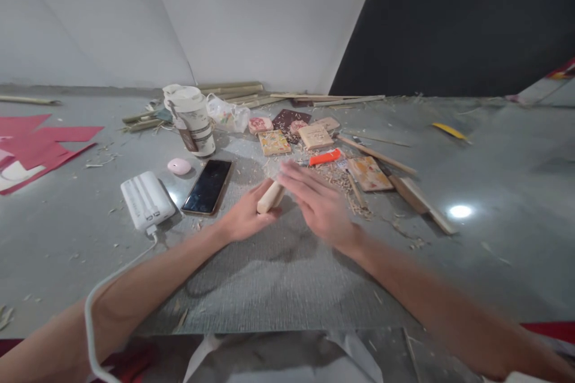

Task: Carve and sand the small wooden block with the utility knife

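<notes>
Wooden dowel gripped in left hand at frame centre, flat open right hand brushing it; steadying comes next.

right hand motion-blurred, wooden piece partly hidden by left hand fingers

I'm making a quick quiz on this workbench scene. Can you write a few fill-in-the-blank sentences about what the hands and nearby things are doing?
1. The left hand holds a short ____ peg.
2. The right hand is flat, its fingers ____.
3. The phone lies between the peg and the white ____.
4. The orange knife lies ____ the hands, farther from the camera.

Missing words: wooden; outstretched; power bank; beyond
</notes>
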`<state>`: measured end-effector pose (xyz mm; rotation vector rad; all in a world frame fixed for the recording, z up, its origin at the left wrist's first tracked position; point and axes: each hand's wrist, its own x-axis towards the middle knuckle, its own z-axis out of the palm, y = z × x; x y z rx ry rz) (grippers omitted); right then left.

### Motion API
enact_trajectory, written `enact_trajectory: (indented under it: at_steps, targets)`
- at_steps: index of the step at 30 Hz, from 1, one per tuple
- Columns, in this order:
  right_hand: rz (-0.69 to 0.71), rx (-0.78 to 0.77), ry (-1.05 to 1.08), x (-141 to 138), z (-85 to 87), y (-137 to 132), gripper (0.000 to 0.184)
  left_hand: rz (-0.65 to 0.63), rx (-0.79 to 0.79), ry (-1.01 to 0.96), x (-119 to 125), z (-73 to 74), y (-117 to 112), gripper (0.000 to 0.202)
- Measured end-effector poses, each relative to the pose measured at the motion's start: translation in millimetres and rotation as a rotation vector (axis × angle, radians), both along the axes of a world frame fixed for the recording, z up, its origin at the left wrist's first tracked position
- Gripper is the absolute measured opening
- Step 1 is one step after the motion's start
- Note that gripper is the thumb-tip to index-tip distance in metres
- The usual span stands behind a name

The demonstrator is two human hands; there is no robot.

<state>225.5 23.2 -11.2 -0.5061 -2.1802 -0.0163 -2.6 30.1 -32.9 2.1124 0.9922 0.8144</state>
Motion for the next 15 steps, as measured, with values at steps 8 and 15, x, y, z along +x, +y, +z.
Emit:
enact_trajectory:
  at_steps: [8,15]
  targets:
    - [0.075,0.05,-0.012,11,-0.9,5,0.069,-0.048,0.022,-0.028,0,-0.7,2,0.059]
    - [0.168,0.036,-0.151,1,0.5,-9,0.052,-0.055,0.056,-0.008,-2,-3.3,0,0.057]
